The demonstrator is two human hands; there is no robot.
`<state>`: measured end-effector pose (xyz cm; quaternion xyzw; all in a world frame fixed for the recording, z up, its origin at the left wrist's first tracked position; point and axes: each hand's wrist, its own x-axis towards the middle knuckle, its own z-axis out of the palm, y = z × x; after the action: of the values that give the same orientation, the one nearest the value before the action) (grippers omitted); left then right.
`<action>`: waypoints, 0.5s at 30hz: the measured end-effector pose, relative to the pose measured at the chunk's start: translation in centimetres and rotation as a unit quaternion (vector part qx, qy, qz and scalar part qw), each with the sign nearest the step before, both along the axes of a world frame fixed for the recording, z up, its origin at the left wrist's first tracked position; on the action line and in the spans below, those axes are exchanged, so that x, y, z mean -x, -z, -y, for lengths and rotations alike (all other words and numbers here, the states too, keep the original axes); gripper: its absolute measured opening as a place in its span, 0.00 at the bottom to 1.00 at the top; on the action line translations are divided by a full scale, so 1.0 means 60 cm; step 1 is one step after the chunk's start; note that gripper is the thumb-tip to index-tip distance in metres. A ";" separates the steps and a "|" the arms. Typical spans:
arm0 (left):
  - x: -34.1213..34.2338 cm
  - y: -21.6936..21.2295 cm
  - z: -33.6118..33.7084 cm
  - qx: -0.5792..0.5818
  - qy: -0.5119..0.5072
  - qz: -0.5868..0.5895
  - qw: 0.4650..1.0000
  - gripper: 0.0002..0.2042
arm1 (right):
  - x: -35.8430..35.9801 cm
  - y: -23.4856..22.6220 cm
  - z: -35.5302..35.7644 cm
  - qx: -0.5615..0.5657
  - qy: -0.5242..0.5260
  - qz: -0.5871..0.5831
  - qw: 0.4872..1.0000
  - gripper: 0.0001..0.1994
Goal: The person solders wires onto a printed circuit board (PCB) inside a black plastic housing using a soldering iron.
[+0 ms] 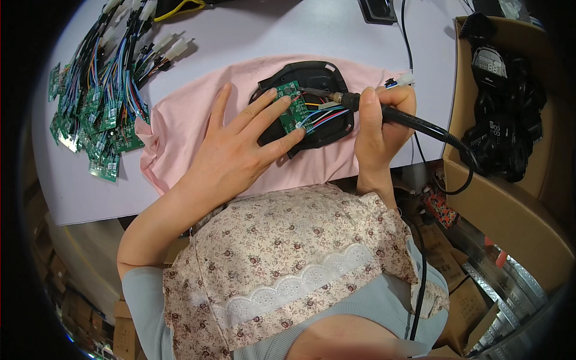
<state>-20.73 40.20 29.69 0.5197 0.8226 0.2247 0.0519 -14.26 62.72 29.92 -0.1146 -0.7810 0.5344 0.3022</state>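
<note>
My right hand [384,123] is closed round the handle of a soldering iron [396,117], its tip pointing left at a green circuit board [293,111]. That board lies in a black plastic housing [318,138] on a pink cloth [180,129]. Coloured wires [330,114] run from the board to the right, under the iron, toward a white connector [405,79] beyond my right hand. My left hand [243,135] lies spread, with fingertips on the board's left and lower edges. Whether the iron's tip touches the board is hard to tell.
Several green boards with wire bundles [102,108] are heaped at the left of the white table [252,36]. A cardboard box [510,204] at the right holds black display units [498,132]. The iron's black cord [465,174] loops beside it. A dark device [378,11] sits at the back.
</note>
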 end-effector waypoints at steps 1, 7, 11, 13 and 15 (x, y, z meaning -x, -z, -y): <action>0.000 0.000 0.000 0.001 0.000 0.001 1.000 0.23 | 0.001 0.001 -0.001 -0.009 0.000 -0.002 1.000 0.13; 0.002 -0.001 -0.002 0.002 0.000 0.002 1.000 0.23 | 0.003 0.000 -0.004 -0.007 -0.004 -0.003 1.000 0.13; 0.000 0.002 0.000 0.000 0.000 0.003 1.000 0.23 | 0.004 0.001 -0.001 -0.001 -0.003 -0.003 1.000 0.13; -0.001 0.002 0.001 0.003 0.000 0.003 1.000 0.23 | 0.003 0.002 0.001 0.003 0.003 -0.002 1.000 0.13; 0.000 0.001 0.001 0.005 0.001 0.003 1.000 0.23 | 0.003 0.003 0.000 0.006 0.001 -0.002 1.000 0.13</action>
<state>-20.71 40.13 29.64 0.5194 0.8231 0.2223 0.0569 -14.41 62.73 29.74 -0.1162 -0.7772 0.5390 0.3033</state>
